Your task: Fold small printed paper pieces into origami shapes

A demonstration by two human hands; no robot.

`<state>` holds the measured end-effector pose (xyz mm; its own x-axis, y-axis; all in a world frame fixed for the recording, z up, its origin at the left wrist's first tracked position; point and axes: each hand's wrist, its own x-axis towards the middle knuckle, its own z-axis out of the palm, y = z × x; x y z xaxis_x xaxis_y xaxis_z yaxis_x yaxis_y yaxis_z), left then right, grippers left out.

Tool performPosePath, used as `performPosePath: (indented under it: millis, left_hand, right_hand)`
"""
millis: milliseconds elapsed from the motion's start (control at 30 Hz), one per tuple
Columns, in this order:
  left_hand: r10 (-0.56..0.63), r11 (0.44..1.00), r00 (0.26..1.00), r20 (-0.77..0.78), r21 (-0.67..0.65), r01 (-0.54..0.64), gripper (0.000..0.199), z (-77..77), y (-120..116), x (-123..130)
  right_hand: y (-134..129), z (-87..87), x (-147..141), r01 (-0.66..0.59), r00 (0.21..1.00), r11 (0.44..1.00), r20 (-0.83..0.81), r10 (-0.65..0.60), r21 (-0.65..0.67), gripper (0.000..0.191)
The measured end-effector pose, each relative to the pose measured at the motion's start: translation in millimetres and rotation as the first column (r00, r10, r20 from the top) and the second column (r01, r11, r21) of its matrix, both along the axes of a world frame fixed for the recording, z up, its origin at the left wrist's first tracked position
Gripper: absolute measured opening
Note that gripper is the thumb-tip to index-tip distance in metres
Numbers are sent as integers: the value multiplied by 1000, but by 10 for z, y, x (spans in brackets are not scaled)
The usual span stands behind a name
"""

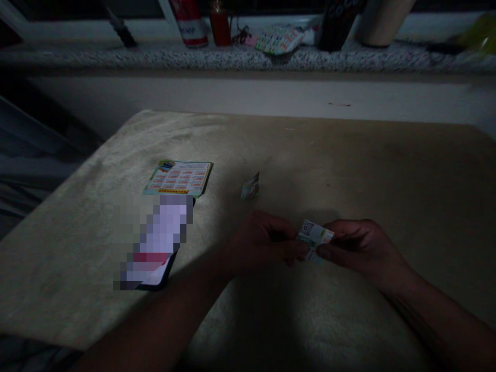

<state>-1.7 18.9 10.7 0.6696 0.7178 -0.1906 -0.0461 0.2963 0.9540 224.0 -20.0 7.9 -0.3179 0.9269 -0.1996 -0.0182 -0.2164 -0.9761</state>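
Between both hands is a small folded piece of printed paper, with a square code in its upper left corner. My left hand pinches its left edge between thumb and fingers. On the opposite side, my right hand grips the paper's right edge, thumb on top. Beyond my left hand, a small folded paper shape with coloured print stands on the table. Farther left lies a stack of printed leaflets in white and green. A phone with a lit, blurred screen lies just below it, near my left forearm.
The table has a pale brown surface and is dimly lit. Behind it runs a speckled stone windowsill, holding a red can, a red bottle, crumpled printed paper, a dark container and a beige cup.
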Motion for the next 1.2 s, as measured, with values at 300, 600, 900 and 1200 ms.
performPosePath:
  millis: [300, 600, 900, 1200]
  left_hand:
    - [24, 1000, 998, -54, -11, -24, 16, -64, 31, -28]
    - [67, 995, 998, 12, -71, -66, 18, -42, 3, 20]
    - [98, 995, 995, 1, -3, -98, 14, -26, 21, 2]
    - [96, 993, 995, 30, -74, -94, 13, -72, 28, 2]
  right_hand:
    - [12, -23, 25, -15, 996, 1000, 88, 15, -1, 10]
    - [12, -9, 36, -20, 991, 1000, 129, 17, 20, 13]
    - [-6, 23, 26, -20, 986, 1000, 167, 16, 23, 15]
    - [-16, 0, 39, -39, 984, 998, 174, 31, 40, 13]
